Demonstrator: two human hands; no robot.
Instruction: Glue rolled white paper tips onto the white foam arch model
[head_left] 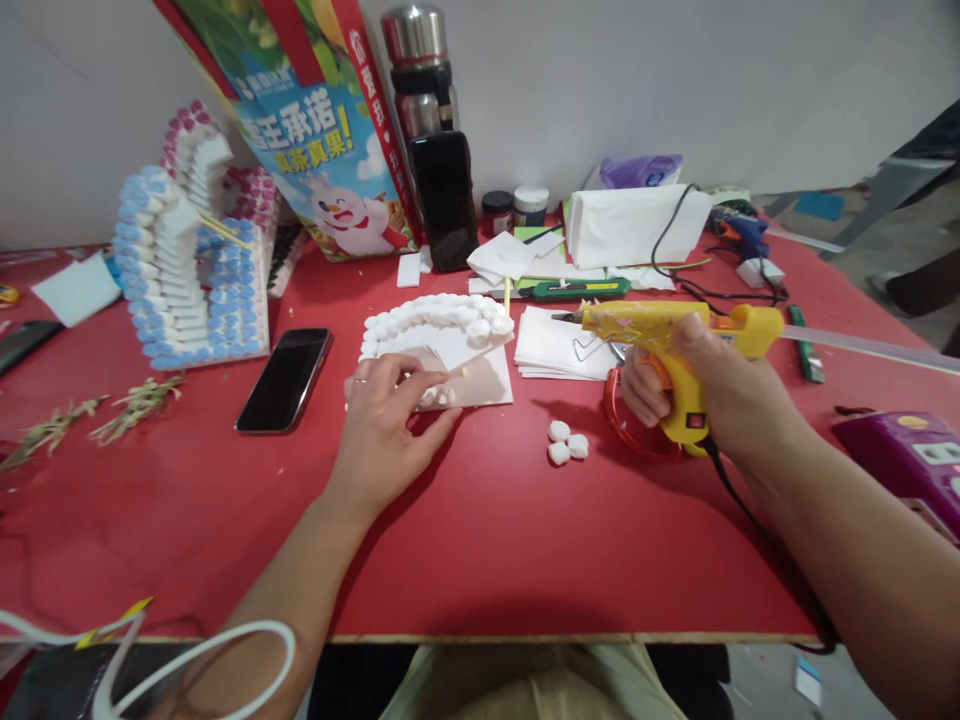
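My right hand is wrapped round the handle of a yellow hot glue gun. Its nozzle points left, over a stack of white paper, with a clear glue stick out of its back. My left hand lies on a white cardboard model, fingers curled over its left side and thumb at the front edge. White puffs line the model's curved rim, and a thin yellow stick stands at its right corner. Several loose white puffs lie on the table between my hands.
A phone lies left of my left hand. Behind it stands a blue-and-white puff-covered model. A gift bag, a flask and an upright black phone line the back. Red-handled scissors lie under the glue gun on the red table.
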